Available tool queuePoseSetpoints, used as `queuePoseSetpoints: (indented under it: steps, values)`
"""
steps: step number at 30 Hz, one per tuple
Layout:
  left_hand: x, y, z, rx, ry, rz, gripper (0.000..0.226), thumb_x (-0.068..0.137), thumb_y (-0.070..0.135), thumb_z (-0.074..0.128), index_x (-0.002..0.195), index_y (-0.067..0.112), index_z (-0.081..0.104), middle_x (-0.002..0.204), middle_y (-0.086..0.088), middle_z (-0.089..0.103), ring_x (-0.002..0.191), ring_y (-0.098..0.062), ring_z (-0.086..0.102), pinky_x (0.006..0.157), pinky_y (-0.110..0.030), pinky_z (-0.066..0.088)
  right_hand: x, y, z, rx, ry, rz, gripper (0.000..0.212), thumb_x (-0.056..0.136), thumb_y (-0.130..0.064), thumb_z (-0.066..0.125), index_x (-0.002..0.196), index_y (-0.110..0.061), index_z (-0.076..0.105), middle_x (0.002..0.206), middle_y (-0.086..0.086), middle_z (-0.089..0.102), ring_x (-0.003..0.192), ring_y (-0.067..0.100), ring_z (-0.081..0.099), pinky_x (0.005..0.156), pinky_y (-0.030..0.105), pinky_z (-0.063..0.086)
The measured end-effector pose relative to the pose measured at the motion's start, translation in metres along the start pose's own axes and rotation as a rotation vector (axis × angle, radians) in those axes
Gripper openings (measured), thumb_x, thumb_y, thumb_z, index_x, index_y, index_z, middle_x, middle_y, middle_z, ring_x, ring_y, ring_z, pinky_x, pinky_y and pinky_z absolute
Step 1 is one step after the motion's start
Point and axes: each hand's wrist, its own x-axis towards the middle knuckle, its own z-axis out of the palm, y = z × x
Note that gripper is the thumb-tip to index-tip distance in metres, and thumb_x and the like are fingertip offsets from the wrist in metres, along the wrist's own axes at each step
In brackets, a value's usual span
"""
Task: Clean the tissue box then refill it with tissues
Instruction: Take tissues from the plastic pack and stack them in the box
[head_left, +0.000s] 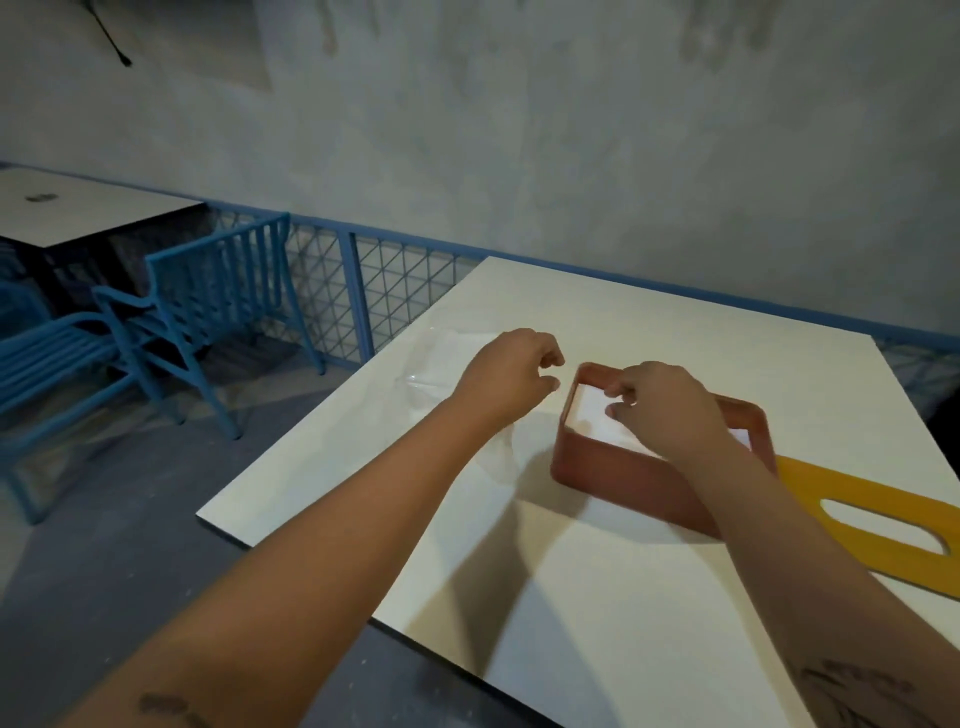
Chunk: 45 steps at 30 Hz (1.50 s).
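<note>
Tissue box (623, 475), a red-brown open-topped tray, stands right of centre in the frame on the white table (597, 597). A stack of white tissues (589, 408) lies inside it and shows at the box's far left end.

Right hand (670, 410) hovers over the box interior with its fingers curled. The index finger is near the far rim and the thumb is above the tissues. It cannot be told whether the fingers pinch a tissue.

Left hand (511, 371) is just left of the box, apart from its rim. The fingers are loosely curled toward the thumb and nothing shows between them.

Yellow lid (800, 493), with an oval slot, lies flat at the right edge of the frame, just beside the box's near right corner.

Clear plastic wrapper (441, 364) lies on the table under and beyond the left hand.

At the left of the frame stand a blue chair (208, 291) and a second white table (78, 208).
</note>
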Motion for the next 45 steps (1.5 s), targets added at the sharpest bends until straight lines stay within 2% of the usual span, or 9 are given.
queuePoseSetpoints:
  steps: [11, 19, 24, 28, 34, 40, 41, 43, 45]
  values:
    - [-0.049, -0.141, -0.034, -0.187, 0.282, -0.144, 0.008, 0.083, 0.025, 0.067, 0.086, 0.021, 0.061, 0.089, 0.013, 0.057, 0.075, -0.005, 0.057, 0.063, -0.016, 0.041, 0.0, -0.127, 0.068, 0.128, -0.101, -0.228, 0.022, 0.091, -0.017, 0.053, 0.103, -0.017, 0.071, 0.107, -0.001, 0.067, 0.101, 0.019, 0.061, 0.085, 0.029, 0.046]
    - [-0.054, -0.192, -0.013, -0.181, 0.136, -0.047, 0.023, 0.069, 0.032, 0.08, 0.076, 0.021, 0.061, 0.109, 0.011, 0.049, 0.102, -0.003, 0.041, 0.079, -0.014, 0.034, 0.015, -0.15, 0.104, 0.087, -0.158, -0.139, 0.033, 0.095, -0.02, 0.047, 0.126, -0.021, 0.059, 0.132, -0.003, 0.056, 0.123, 0.017, 0.05, 0.095, 0.029, 0.042]
    - [-0.041, -0.204, -0.002, -0.026, 0.086, 0.017, 0.024, 0.073, 0.027, 0.076, 0.095, 0.022, 0.07, 0.137, 0.0, 0.042, 0.118, -0.019, 0.042, 0.096, -0.027, 0.035, 0.027, -0.155, 0.117, 0.051, -0.092, -0.128, 0.036, 0.094, -0.018, 0.05, 0.13, -0.019, 0.055, 0.134, 0.0, 0.055, 0.125, 0.018, 0.048, 0.097, 0.028, 0.041]
    - [-0.032, -0.208, 0.003, -0.041, -0.047, -0.014, 0.047, 0.078, 0.023, 0.071, 0.123, 0.03, 0.057, 0.146, 0.006, 0.031, 0.122, -0.016, 0.042, 0.095, -0.028, 0.04, 0.036, -0.159, 0.121, -0.092, -0.094, -0.162, 0.036, 0.094, -0.022, 0.05, 0.129, -0.015, 0.055, 0.133, 0.003, 0.055, 0.127, 0.021, 0.044, 0.099, 0.032, 0.041]
    - [-0.029, -0.214, 0.01, -0.17, -0.154, -0.027, 0.067, 0.08, 0.005, 0.061, 0.136, 0.034, 0.041, 0.143, 0.014, 0.033, 0.079, -0.014, 0.051, 0.08, -0.029, 0.048, 0.046, -0.162, 0.133, -0.227, -0.111, -0.177, 0.04, 0.093, -0.035, 0.049, 0.13, -0.019, 0.051, 0.13, 0.001, 0.054, 0.123, 0.021, 0.045, 0.092, 0.033, 0.041]
    - [-0.027, -0.22, 0.015, -0.182, -0.154, 0.002, 0.07, 0.076, 0.0, 0.058, 0.136, 0.033, 0.041, 0.141, 0.013, 0.036, 0.11, -0.016, 0.054, 0.077, -0.021, 0.043, 0.052, -0.157, 0.147, -0.275, 0.0, -0.228, 0.02, 0.089, -0.026, 0.058, 0.096, -0.014, 0.071, 0.099, 0.008, 0.068, 0.099, 0.027, 0.061, 0.07, 0.031, 0.045]
    - [-0.027, -0.221, 0.016, -0.188, -0.152, 0.002, 0.071, 0.076, -0.001, 0.058, 0.136, 0.033, 0.041, 0.141, 0.013, 0.036, 0.112, -0.015, 0.053, 0.078, -0.021, 0.044, 0.052, -0.157, 0.147, -0.296, 0.006, -0.242, 0.009, 0.078, -0.023, 0.072, 0.079, -0.014, 0.074, 0.082, 0.007, 0.07, 0.084, 0.027, 0.066, 0.06, 0.029, 0.047]
    - [-0.027, -0.22, 0.015, -0.202, -0.148, 0.002, 0.071, 0.076, -0.003, 0.056, 0.136, 0.031, 0.042, 0.141, 0.012, 0.036, 0.114, -0.015, 0.053, 0.081, -0.022, 0.046, 0.055, -0.156, 0.152, -0.312, 0.056, -0.227, 0.021, 0.048, -0.017, 0.088, 0.051, -0.019, 0.068, 0.053, 0.001, 0.062, 0.053, 0.021, 0.063, 0.041, 0.021, 0.04]
    - [-0.027, -0.219, 0.014, -0.224, -0.146, 0.005, 0.071, 0.076, -0.004, 0.055, 0.137, 0.029, 0.042, 0.142, 0.012, 0.037, 0.115, -0.015, 0.052, 0.084, -0.025, 0.047, 0.057, -0.156, 0.154, -0.271, 0.082, -0.177, 0.027, 0.038, -0.014, 0.089, 0.046, -0.019, 0.064, 0.048, -0.002, 0.059, 0.047, 0.018, 0.06, 0.038, 0.018, 0.037]
